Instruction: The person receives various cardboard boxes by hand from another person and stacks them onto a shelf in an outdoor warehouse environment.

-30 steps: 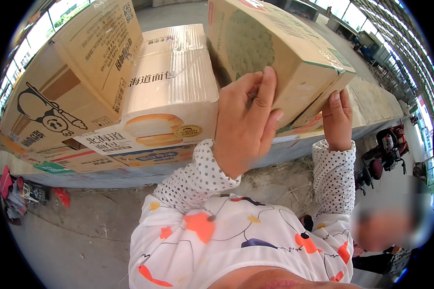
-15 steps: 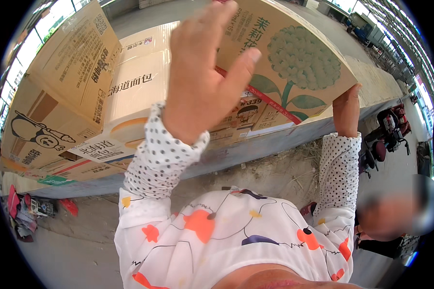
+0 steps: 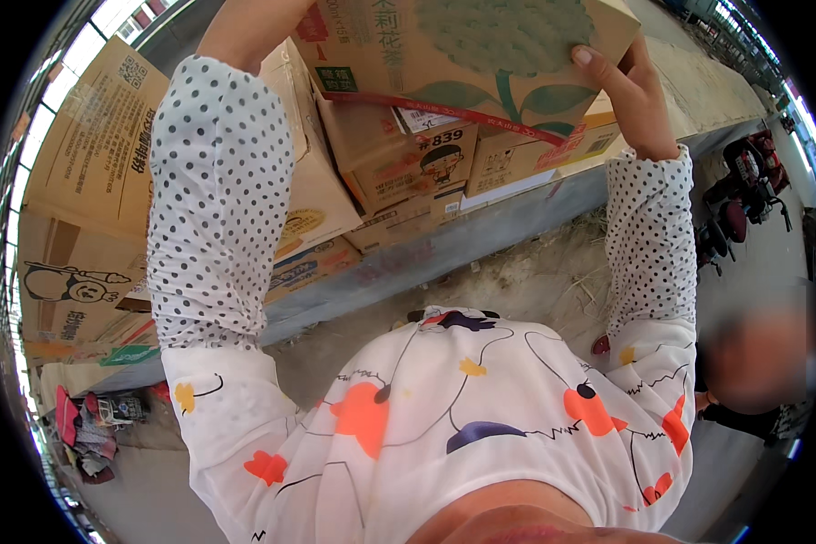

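A cardboard box (image 3: 444,63) with a green flower print and a red band is tilted above other boxes at top centre. My right hand (image 3: 630,100) grips its right end, thumb on the printed face. My left hand (image 3: 254,27) reaches up near its left end, its fingers cut off by the upper edge. Below lie several flattened or packed cartons (image 3: 399,154), and a taller carton (image 3: 86,136) with a cartoon figure stands at the left.
The cartons rest on a concrete ledge (image 3: 689,72). Scooters (image 3: 739,199) are parked at the right, near a person (image 3: 743,412) in dark clothing. A pile of bags and items (image 3: 91,426) lies at the lower left.
The flower box has been lifted and tilted toward the upper left, exposing more cartons beneath. My left hand has moved up and out past the top edge; my right hand has risen.
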The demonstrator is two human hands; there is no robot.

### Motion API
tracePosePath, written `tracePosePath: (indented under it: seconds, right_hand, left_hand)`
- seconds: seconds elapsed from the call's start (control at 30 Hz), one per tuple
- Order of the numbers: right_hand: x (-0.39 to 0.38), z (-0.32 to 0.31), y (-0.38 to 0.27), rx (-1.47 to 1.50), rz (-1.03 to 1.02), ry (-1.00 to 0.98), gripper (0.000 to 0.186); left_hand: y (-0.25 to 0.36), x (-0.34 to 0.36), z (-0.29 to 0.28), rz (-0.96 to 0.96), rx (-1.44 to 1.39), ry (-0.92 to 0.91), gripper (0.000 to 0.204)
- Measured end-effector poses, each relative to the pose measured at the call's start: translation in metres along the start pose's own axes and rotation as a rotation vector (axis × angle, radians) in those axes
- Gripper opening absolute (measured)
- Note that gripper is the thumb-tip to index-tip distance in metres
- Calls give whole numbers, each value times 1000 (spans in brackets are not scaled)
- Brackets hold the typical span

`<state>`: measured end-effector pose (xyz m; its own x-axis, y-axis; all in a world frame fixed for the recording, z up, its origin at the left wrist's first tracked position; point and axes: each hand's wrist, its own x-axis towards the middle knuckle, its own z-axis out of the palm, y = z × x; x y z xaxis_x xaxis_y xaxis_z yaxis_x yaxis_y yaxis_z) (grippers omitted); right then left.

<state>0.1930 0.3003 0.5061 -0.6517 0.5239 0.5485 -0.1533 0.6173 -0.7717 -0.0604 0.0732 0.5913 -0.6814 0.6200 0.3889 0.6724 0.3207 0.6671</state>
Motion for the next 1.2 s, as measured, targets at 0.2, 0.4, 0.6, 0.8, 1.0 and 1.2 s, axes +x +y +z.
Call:
tracePosePath:
  seconds: [0.2,0.4,0.6,0.8,1.0,1.2]
  right_hand:
    - [37,11,-16,399,-109,-82,75]
    - [42,14,19,372,-70,-94,73]
    - [40,15,6,401,-104,-131,71]
    - [39,18,24,408,-68,-127,71]
    - [40,13,31,422,-78,-174,71]
    - [42,-52,26,422,-249,4,70]
  left_hand:
    - [-20,-39,-34,118,-75,160,56]
    - [-46,-57,-22,233,-59,66,51]
    - [-45,-69,-35,201,-225,75,48]
    - [-39,-79,-26,367,-43,70,48]
    - [-34,-76,-16,314,-53,151,41]
    - [17,-65,25,425,-253,42,45]
